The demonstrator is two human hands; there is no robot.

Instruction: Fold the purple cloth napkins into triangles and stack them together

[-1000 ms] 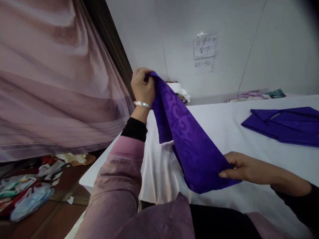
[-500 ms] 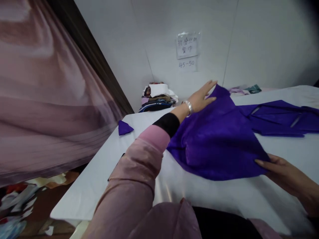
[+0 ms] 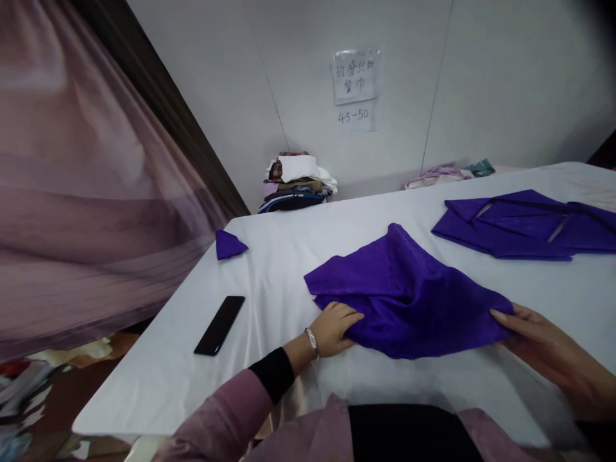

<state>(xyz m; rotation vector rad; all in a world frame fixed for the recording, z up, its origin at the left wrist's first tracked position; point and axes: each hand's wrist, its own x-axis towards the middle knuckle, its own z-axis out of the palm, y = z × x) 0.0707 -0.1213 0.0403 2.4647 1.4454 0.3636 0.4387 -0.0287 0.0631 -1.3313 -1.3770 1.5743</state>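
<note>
A purple cloth napkin (image 3: 423, 301) lies bunched and half folded over the white-covered table, its near edge lifted a little. My right hand (image 3: 543, 340) pinches its right corner between thumb and fingers. At the napkin's near left edge is my left hand (image 3: 334, 330), wearing a silver bracelet, with fingers curled over the cloth; the fingertips are partly hidden. Farther right and back, folded purple napkins (image 3: 514, 224) rest overlapping on the table. A small folded purple piece (image 3: 230, 245) sits near the left edge.
A black phone (image 3: 220, 325) lies on the white tablecloth (image 3: 158, 378) at the left. Stacked folded clothes (image 3: 298, 183) stand against the wall, with more cloths (image 3: 445, 174) farther right. A pink curtain (image 3: 96, 192) hangs at the left beside the table.
My left hand has come down from the napkin's raised far corner to its near left edge. The napkin has dropped and folded over; my right hand keeps its corner. The phone is now uncovered.
</note>
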